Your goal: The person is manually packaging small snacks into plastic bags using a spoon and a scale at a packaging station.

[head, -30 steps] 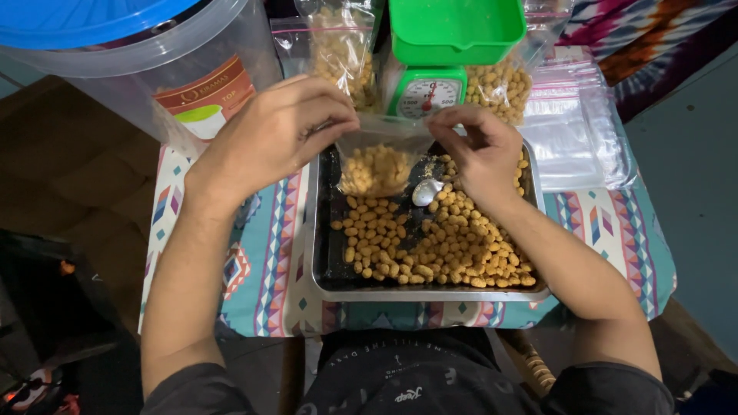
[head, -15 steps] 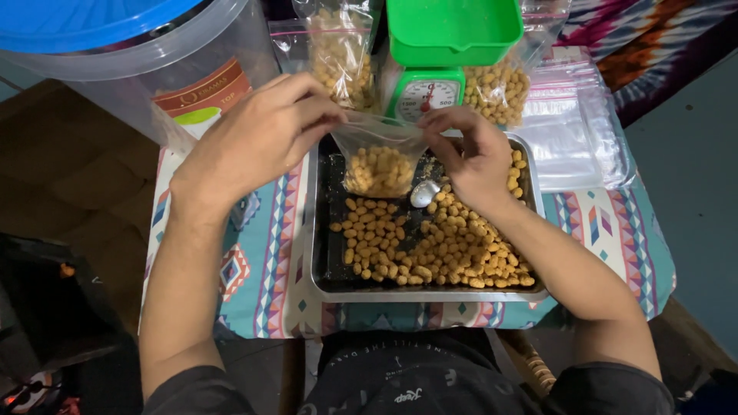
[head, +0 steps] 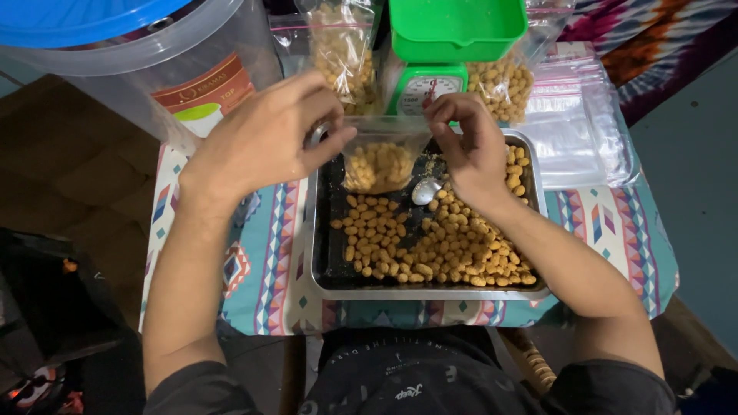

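- Left hand (head: 265, 142) pinches the left top edge of a small clear bag (head: 378, 157); thumb and fingertips closed on the plastic. A ring-like glint by the thumb, too small to identify.
- Right hand (head: 470, 146) pinches the bag's right top edge, fingers curled down; fingertips partly hide the bag mouth, so open or sealed cannot be told.
- Bag hangs between both hands over the far end of the metal tray (head: 323, 265), its lower part filled with tan snack pieces.
- Metal spoon (head: 425, 190) lies in the tray just beside the right hand; handle hidden under the palm.
- Loose snack pieces (head: 453, 246) cover the tray's middle and right; left strip bare and dark.
- Tray's near rim close to the tabletop (head: 615, 230) edge.
- Green scale (head: 442, 54) behind the bag, pan cut off at the top.
- Filled bags (head: 342, 50) crowd the far side.
- Big clear bucket (head: 165, 73) with blue lid, cut off at left.
- Stack of empty bags (head: 576, 123) at right.
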